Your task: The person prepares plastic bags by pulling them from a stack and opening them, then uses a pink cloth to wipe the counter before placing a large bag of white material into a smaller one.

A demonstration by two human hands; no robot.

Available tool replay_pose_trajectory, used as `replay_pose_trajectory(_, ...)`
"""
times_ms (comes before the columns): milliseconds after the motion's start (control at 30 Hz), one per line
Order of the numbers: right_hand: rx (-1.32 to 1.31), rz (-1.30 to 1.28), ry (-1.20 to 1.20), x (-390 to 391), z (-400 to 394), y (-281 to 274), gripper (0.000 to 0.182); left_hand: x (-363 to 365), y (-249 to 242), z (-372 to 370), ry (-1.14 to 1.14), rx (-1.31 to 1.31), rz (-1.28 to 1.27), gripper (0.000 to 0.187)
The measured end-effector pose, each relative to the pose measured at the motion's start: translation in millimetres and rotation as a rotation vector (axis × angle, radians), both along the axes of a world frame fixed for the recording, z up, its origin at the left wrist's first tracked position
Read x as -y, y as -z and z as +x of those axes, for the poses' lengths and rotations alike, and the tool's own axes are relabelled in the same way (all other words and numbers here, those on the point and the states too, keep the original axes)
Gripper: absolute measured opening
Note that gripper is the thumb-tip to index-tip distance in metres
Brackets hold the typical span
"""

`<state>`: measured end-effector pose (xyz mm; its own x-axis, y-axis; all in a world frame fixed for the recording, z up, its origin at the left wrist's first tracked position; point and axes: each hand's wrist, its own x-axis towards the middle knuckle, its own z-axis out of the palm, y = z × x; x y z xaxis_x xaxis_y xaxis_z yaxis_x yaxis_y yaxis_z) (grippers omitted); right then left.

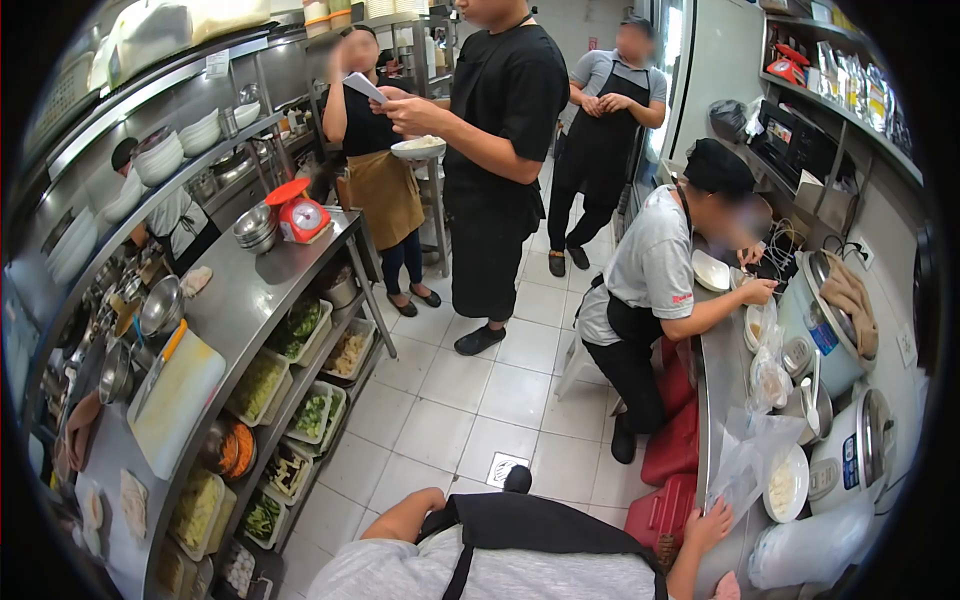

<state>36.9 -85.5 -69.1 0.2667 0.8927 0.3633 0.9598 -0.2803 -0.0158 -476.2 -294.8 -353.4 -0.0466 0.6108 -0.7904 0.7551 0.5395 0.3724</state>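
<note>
My right hand point(710, 525) lies on the edge of the right-hand metal counter point(712, 440), fingers spread and holding nothing. Just beyond its fingertips is a clear plastic bag point(745, 465). A white bowl of rice point(785, 484) stands to the right of the bag. My left hand point(432, 500) is bent in at the side of my black apron point(550, 522), its fingers hidden. Near the bottom edge, a small pink shape point(727, 587) shows on the counter.
A seated person point(640, 270) eats at the right counter, near rice cookers point(850, 455). Several people stand ahead on the tiled floor point(430, 430). The left counter bears a cutting board point(180, 400), an orange-handled knife point(160, 360) and a red scale point(300, 215), above vegetable tubs point(258, 385). Red containers point(660, 510) stand below right.
</note>
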Motion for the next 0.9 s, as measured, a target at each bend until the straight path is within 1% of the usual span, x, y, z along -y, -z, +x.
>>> replay_pose_trajectory(33, -0.007, -0.006, 0.001, 0, -1, -1, 0.061, 3, 0, -2, -0.057, 0.079, -0.019, 0.025)
replay_pose_trajectory(133, -0.012, -0.006, 0.002, 0, 0, -1, 0.061, -1, 12, 10, 0.176, -0.148, 0.007, 0.023)
replay_pose_trajectory(200, -0.009, 0.004, -0.012, -1, 2, 2, 0.061, 10, 4, 4, 0.027, 0.099, 0.083, 0.021)
replay_pose_trajectory(267, -0.011, 0.008, -0.017, 0, 2, 2, 0.060, 12, -2, 1, -0.039, 0.197, 0.130, 0.020)
replay_pose_trajectory(333, -0.018, 0.006, -0.013, 0, 2, 1, 0.060, 8, -4, 3, -0.019, 0.149, 0.151, 0.019)
replay_pose_trajectory(533, -0.029, 0.005, -0.006, -1, 1, 0, 0.060, 4, -24, 4, -0.042, 0.196, 0.158, 0.017)
replay_pose_trajectory(633, -0.025, 0.018, -0.010, -2, 3, 4, 0.060, 10, -30, 10, -0.319, 0.305, 0.147, 0.017)
replay_pose_trajectory(667, -0.028, 0.010, -0.003, -2, 2, 4, 0.060, 4, -22, 10, -0.200, 0.237, 0.079, 0.018)
replay_pose_trajectory(700, -0.031, 0.003, 0.003, -2, 2, 4, 0.060, -1, 0, 8, -0.072, 0.172, 0.015, 0.020)
replay_pose_trajectory(733, -0.034, -0.005, 0.010, -2, 2, 3, 0.060, -6, 10, 8, 0.060, 0.115, -0.045, 0.021)
replay_pose_trajectory(767, -0.038, -0.007, 0.011, -1, 2, 1, 0.060, -3, 10, 6, 0.084, 0.097, -0.013, 0.021)
replay_pose_trajectory(900, -0.044, 0.009, 0.004, -2, 2, 3, 0.060, -1, 2, -1, 0.053, 0.136, 0.117, 0.023)
